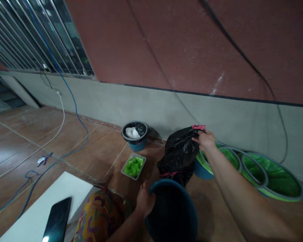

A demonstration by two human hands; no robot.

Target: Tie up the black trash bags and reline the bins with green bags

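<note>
My right hand (205, 139) grips the top of a full black garbage bag (178, 148), by its neck near a pink tie. A second pink tie shows lower down, where another black bag seems to sit beneath; I cannot tell how they are joined. My left hand (145, 199) is closed on the rim of a blue bucket (193, 208), which is tilted with its dark inside toward me. Beside the bag stand several blue bins with green liners (275, 168), held by grey rims.
A small bin (135, 144) with a black liner and white waste stands by the wall. A tray (123, 170) holds green plastic. A phone (57, 218) lies on a white box (75, 183). Scissors (43, 159) and blue and white cables cross the tiled floor at left.
</note>
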